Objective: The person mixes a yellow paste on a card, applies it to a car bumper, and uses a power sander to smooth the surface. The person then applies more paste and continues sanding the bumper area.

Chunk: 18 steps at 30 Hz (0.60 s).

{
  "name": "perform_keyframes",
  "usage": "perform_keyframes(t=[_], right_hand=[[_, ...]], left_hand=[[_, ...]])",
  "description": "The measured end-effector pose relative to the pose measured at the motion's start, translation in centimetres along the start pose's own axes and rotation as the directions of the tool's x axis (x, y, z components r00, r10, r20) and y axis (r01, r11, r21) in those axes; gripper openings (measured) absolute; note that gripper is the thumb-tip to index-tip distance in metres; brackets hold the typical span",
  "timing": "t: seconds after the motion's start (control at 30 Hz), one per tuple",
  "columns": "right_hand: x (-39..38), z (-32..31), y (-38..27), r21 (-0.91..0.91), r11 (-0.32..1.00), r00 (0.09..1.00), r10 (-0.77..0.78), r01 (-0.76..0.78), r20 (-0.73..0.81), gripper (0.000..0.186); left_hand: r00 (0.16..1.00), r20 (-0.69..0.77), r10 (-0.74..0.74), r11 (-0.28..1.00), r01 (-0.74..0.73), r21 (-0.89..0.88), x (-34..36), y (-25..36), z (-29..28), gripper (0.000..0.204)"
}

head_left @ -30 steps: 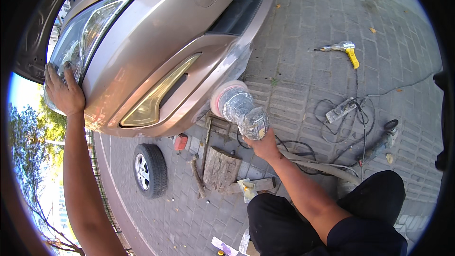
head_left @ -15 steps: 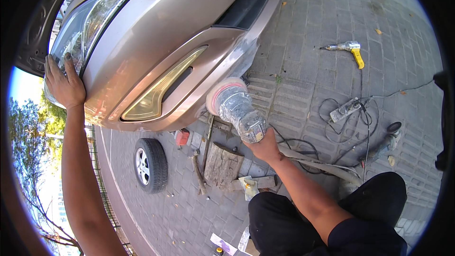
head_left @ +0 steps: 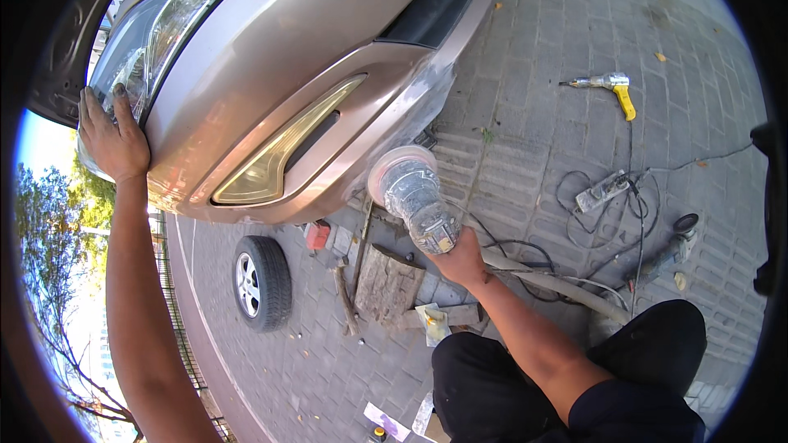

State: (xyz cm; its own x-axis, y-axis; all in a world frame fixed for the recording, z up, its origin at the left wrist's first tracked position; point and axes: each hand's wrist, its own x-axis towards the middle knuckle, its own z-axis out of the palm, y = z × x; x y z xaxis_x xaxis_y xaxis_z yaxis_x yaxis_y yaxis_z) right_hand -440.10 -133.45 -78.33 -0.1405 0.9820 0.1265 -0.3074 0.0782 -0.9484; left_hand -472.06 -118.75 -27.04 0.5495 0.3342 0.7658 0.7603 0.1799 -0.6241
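My right hand [head_left: 460,262] is wrapped round the rear of a dusty grey power sander [head_left: 417,198]. The sander's round, pale pink pad faces the lower edge of a bronze car bumper [head_left: 328,8], by a whitish sanded patch [head_left: 423,94]. Whether the pad touches the bumper I cannot tell. My left hand [head_left: 116,143] lies with fingers spread against the headlight [head_left: 176,20] and the bumper's edge beside it. A yellowish fog lamp [head_left: 267,166] sits in the bumper between my two hands.
A yellow-handled heat gun [head_left: 616,90] lies on the paving at the right. Below it are a power strip [head_left: 603,190] with looped cables, another dusty tool [head_left: 669,250] and a thick hose [head_left: 566,283]. A wheel [head_left: 263,283], a wood block [head_left: 387,283] and a red item [head_left: 317,235] lie below the bumper.
The sander has shifted slightly right and down, and its pad is tilted a little differently. The whole view has moved slightly. My left hand stays in place on the car.
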Motion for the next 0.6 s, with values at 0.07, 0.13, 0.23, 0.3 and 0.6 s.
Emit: perform_keyframes(t=[0.07,0.13,0.23,0.3,0.6], right_hand=[[-0.1,0.0,-0.3,-0.007,1.000,1.000,0.010,-0.010,0.030,0.034],[0.0,0.2,-0.5,0.012,1.000,0.999,0.008,-0.008,0.039,0.035],[-0.2,0.4,0.1,-0.062,0.998,1.000,-0.020,0.021,0.021,0.034],[-0.4,0.7,0.3,-0.075,0.997,1.000,-0.007,0.008,0.013,0.033],[-0.6,1.3,0.7,0.013,1.000,0.999,0.029,-0.028,-0.037,0.031]], left_hand=[[1.000,0.010,-0.024,1.000,0.024,0.008,0.2,0.3,-0.2,0.079],[1.000,0.014,-0.017,1.000,0.017,0.012,0.1,0.4,-0.1,0.080],[1.000,0.006,-0.011,1.000,0.011,0.009,-0.1,0.2,0.0,0.080],[1.000,0.007,-0.014,1.000,0.014,0.001,0.3,0.2,-0.1,0.080],[1.000,0.007,-0.026,1.000,0.026,0.005,-0.1,0.2,0.1,0.080]])
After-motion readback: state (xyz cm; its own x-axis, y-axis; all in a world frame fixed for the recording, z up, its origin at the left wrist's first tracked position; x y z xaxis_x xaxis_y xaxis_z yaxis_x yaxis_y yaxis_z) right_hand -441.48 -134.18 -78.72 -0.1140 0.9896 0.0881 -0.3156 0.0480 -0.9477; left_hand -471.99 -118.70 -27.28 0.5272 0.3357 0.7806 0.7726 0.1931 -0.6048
